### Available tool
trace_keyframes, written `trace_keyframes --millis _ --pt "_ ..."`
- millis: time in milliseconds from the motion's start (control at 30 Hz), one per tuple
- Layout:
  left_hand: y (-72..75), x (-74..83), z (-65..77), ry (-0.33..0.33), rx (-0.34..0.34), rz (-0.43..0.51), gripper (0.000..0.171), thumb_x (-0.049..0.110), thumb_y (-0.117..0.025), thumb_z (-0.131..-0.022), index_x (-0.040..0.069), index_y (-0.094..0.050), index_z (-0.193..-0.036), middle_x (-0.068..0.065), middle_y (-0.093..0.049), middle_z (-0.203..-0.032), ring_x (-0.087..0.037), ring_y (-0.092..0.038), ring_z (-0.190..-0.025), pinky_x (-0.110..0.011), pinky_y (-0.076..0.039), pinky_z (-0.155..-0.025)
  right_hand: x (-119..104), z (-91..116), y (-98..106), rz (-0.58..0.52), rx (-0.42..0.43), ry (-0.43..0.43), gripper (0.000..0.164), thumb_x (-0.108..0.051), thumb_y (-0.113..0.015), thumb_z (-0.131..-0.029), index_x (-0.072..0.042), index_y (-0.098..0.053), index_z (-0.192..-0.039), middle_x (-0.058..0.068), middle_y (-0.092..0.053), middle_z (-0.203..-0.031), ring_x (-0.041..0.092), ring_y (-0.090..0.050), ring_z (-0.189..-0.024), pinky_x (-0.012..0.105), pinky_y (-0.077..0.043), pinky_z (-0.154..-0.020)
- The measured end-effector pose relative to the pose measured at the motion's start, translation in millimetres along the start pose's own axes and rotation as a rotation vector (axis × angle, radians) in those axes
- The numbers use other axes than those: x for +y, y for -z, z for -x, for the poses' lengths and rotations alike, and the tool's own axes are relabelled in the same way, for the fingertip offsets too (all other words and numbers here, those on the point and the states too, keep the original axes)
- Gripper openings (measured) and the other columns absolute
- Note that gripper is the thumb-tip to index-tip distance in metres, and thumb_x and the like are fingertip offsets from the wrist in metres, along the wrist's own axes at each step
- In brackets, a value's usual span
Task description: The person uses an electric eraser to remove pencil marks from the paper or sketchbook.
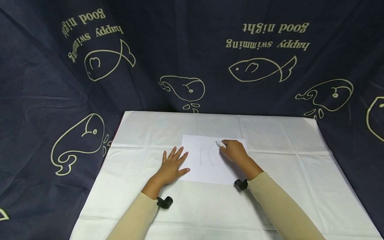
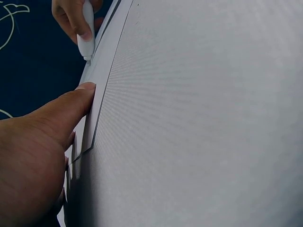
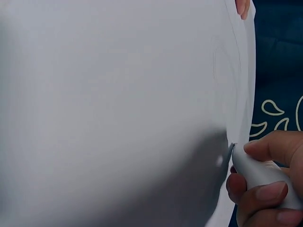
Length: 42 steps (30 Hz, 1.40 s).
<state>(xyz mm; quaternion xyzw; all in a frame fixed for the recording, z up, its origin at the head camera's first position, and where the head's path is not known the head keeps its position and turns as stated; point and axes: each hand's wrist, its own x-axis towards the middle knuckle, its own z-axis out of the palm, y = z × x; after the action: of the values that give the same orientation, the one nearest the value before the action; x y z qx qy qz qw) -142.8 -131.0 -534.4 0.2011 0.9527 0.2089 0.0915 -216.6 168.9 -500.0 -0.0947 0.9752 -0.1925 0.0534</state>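
Note:
A sheet of white paper [image 1: 207, 175] lies on the white cloth, with a few faint thin lines on it. My left hand [image 1: 170, 169] rests flat with fingers spread over the paper's left edge, its thumb and fingertips on the sheet. Toward the sheet's upper right, my right hand [image 1: 235, 152] grips a thick white correction pen [image 1: 220, 144]. In the right wrist view the pen [image 3: 260, 177] is held between thumb and curled fingers, its narrow tip right at the paper. The left wrist view shows the same pen [image 2: 86, 42] tilted, tip downward, beyond my left thumb.
A creased white cloth [image 1: 150, 130] covers the table. Behind and beside it hangs a dark blue curtain [image 1: 216, 96] with fish and whale outlines. Small black cameras sit at both wrists, the left camera [image 1: 165, 202] and the right camera [image 1: 241, 185] close over the cloth and paper.

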Motion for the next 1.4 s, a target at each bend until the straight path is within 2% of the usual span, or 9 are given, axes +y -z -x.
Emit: trace_keyframes --millis 233,500,833,1067,1167,1400 --pt "-0.7 -1.1 -1.2 -0.003 0.001 -0.002 0.073 0.052 -0.055 -0.101 0.02 -0.03 -0.161 -0.006 -0.012 -0.172 -0.035 -0.001 -0.16 -0.07 0.006 -0.121 -5.4 0.7 0.5 0.0 -0.059 0.011 0.044 -0.026 -0.06 -0.098 -0.003 -0.064 -0.135 0.021 -0.068 -0.13 0.043 -0.063 -0.123 0.054 -0.05 -0.103" --pt "0.8 0.4 -1.1 0.003 -0.015 0.007 0.073 0.052 -0.055 -0.101 0.019 -0.029 -0.161 -0.007 -0.011 -0.172 -0.036 0.0 -0.16 -0.07 0.007 -0.121 3.4 -0.9 1.9 0.012 -0.004 0.005 0.039 -0.025 -0.06 -0.097 -0.005 -0.068 -0.131 0.022 -0.071 -0.124 0.043 -0.066 -0.116 0.054 -0.052 -0.099" --pt "0.9 1.4 -0.6 -0.002 -0.002 0.008 0.073 0.051 -0.056 -0.101 0.018 -0.031 -0.161 -0.007 -0.013 -0.172 -0.036 -0.001 -0.16 -0.07 0.006 -0.121 4.5 3.0 5.1 -0.016 -0.016 -0.029 0.042 -0.026 -0.059 -0.098 -0.004 -0.066 -0.133 0.022 -0.069 -0.128 0.044 -0.063 -0.122 0.055 -0.049 -0.104" --pt "0.2 0.7 -0.6 0.001 -0.007 0.002 0.073 0.052 -0.055 -0.101 0.019 -0.03 -0.161 -0.007 -0.012 -0.172 -0.035 0.0 -0.16 -0.07 0.006 -0.121 4.3 0.8 2.2 -0.029 0.005 0.028 0.037 -0.023 -0.06 -0.096 -0.006 -0.07 -0.127 0.021 -0.074 -0.117 0.041 -0.069 -0.108 0.053 -0.054 -0.093" --pt "0.1 0.2 -0.5 0.0 -0.006 0.001 0.073 0.052 -0.055 -0.101 0.019 -0.03 -0.161 -0.006 -0.012 -0.172 -0.035 -0.001 -0.16 -0.07 0.006 -0.121 4.8 1.2 2.3 -0.026 0.005 0.025 0.036 -0.023 -0.06 -0.095 -0.007 -0.071 -0.126 0.02 -0.074 -0.115 0.04 -0.07 -0.104 0.053 -0.054 -0.09" --pt "-1.0 -1.6 -1.0 -0.008 -0.002 0.003 0.074 0.053 -0.054 -0.101 0.019 -0.029 -0.161 -0.006 -0.011 -0.172 -0.035 -0.001 -0.16 -0.07 0.006 -0.121 7.5 6.3 5.2 -0.007 -0.024 -0.024 0.044 -0.026 -0.058 -0.097 -0.003 -0.064 -0.135 0.023 -0.068 -0.128 0.045 -0.063 -0.121 0.055 -0.05 -0.102"
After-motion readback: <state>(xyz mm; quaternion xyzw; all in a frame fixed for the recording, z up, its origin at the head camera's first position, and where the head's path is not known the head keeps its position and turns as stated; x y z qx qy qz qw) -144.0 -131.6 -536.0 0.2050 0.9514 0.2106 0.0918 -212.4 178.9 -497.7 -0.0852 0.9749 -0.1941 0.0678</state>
